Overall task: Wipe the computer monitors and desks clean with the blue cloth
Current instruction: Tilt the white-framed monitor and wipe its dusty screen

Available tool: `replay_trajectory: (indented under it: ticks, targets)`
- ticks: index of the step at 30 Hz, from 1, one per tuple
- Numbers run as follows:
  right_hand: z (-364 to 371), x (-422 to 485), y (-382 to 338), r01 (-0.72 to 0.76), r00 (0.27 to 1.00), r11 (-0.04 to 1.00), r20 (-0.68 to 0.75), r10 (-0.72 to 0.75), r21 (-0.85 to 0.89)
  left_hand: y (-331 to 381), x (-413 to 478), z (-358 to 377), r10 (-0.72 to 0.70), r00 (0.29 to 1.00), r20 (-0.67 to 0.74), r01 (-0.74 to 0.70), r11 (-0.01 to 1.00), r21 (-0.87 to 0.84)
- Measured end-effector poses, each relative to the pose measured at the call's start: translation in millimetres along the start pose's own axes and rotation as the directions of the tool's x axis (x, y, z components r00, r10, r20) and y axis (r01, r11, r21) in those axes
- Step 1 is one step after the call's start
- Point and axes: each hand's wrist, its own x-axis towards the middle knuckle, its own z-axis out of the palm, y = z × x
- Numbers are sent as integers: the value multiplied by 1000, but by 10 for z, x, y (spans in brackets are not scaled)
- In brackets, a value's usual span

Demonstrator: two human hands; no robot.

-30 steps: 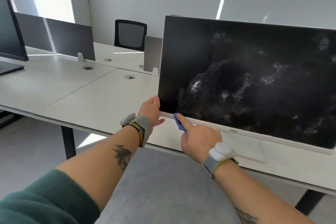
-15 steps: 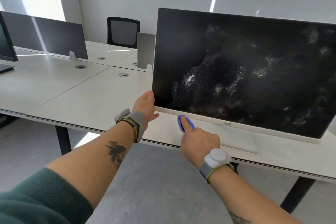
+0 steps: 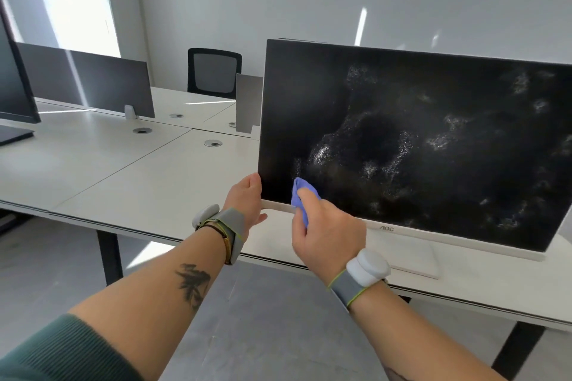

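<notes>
A wide monitor [image 3: 433, 139] with a black, dust-speckled screen and white lower bezel stands on the white desk [image 3: 161, 182]. My left hand [image 3: 246, 199] grips the monitor's lower left corner, thumb in front, fingers hidden behind the edge. My right hand [image 3: 325, 232] holds a bunched blue cloth [image 3: 301, 198] and presses it against the screen's lower left area, just right of my left hand.
A second dark monitor [image 3: 15, 83] stands at the far left on the adjoining desk. Grey divider panels [image 3: 93, 80] run along the desks' back edge. A black mesh chair [image 3: 213, 71] sits behind. Round cable grommets [image 3: 213, 143] dot the desktop. Grey floor lies below.
My right hand has lifted the blue cloth from the lower bezel up onto the screen's lower left corner. My left hand keeps its hold on the monitor's corner. The view has shifted slightly.
</notes>
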Motion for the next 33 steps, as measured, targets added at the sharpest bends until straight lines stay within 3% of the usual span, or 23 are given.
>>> replay_trajectory:
  ticks: [3,5,7,10,13,20,26,30,33]
  targets:
    - [-133,278,-56,18,978,1000,-208,-22,-17,51,15,-38,-22,1000,18,21,999,33]
    - [-141,461,-92,5,972,998,-233,-20,-65,111,6,-44,-2,1000,12,1,999,51]
    - [-113,596,-131,-20,993,986,-114,1,-166,139,13,-28,57,998,1,-57,995,80]
    - [30,570,-183,3,962,967,264,66,-254,239,18,-6,94,995,23,-95,994,52]
    - [138,321,-170,41,917,968,394,62,-248,264,15,31,31,998,57,-30,999,-14]
    - [24,525,-93,-52,934,960,326,144,-276,241,-58,85,-2,999,51,2,1000,-4]
    - [326,-45,-103,50,843,981,534,58,-185,222,-35,63,24,1000,20,-24,1000,4]
    - [197,290,-112,-39,918,977,378,118,-210,248,-51,68,30,999,30,-31,999,17]
    - [109,550,-140,-116,919,973,349,181,-199,274,-76,67,17,999,45,-18,1000,25]
